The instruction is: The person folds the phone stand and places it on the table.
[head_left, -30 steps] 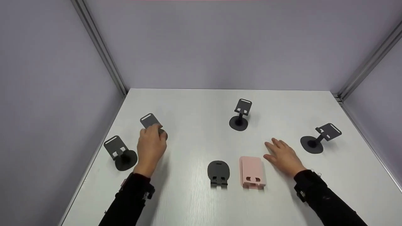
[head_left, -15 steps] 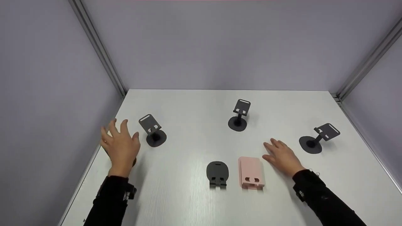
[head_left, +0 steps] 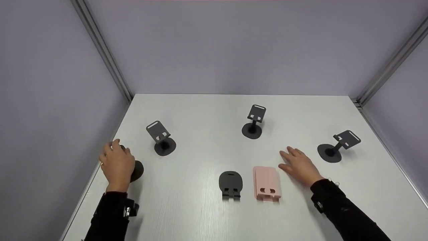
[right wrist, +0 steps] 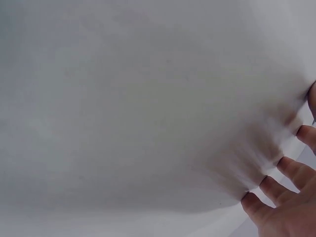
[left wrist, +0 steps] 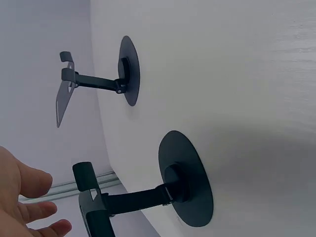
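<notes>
My left hand [head_left: 117, 164] is over a black phone stand [head_left: 137, 171] at the table's left edge, hiding most of it from the head view. In the left wrist view, the fingers [left wrist: 35, 182] are spread beside that stand's tilted plate, apart from it, and its round base [left wrist: 185, 177] sits flat. A second unfolded black phone stand [head_left: 164, 144] is a little farther back. My right hand [head_left: 299, 167] rests on the table with extended fingers, right of a folded pink phone stand [head_left: 267, 180]. A folded black phone stand [head_left: 230, 183] lies left of the pink one.
Two more unfolded black phone stands are on the white table [head_left: 200, 134], one at back centre [head_left: 253, 129], one at right [head_left: 331, 152]. Pale panels [head_left: 214, 47] enclose the table at the back and both sides.
My left hand has let go of the second stand from the edge, moved left with fingers spread, then lowered over the leftmost stand. The right hand stays put.
</notes>
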Demonstrator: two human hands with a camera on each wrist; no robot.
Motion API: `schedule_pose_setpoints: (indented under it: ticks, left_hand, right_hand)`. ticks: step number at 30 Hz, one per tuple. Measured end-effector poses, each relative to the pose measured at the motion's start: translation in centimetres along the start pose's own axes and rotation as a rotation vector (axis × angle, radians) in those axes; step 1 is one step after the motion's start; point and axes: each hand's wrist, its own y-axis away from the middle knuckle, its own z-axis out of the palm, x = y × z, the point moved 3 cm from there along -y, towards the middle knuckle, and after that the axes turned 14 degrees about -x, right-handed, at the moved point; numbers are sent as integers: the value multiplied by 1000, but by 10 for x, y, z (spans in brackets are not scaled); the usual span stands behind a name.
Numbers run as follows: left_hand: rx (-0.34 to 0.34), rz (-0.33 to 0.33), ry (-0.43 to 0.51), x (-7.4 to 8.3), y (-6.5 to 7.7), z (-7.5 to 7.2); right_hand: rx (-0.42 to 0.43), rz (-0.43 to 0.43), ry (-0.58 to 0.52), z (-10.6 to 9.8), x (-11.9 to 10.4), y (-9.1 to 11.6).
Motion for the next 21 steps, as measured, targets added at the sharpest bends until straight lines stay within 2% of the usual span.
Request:
schedule_pose_setpoints:
  ticks: [6, 12, 15, 21]
  left_hand:
    - [28, 29, 12, -9, 1, 1]
    - [-36, -45, 57, -21, 0, 4]
    - [-66, -80, 118, -25, 0, 3]
    - [-107, -120, 298, -30, -1, 1]
  right_hand:
    - [2, -6, -2, 0, -1, 0]
    - [4, -4, -10, 0, -1, -1]
    - [7, -6, -7, 1, -1, -1]
    - [-2, 3, -11, 2, 1, -2]
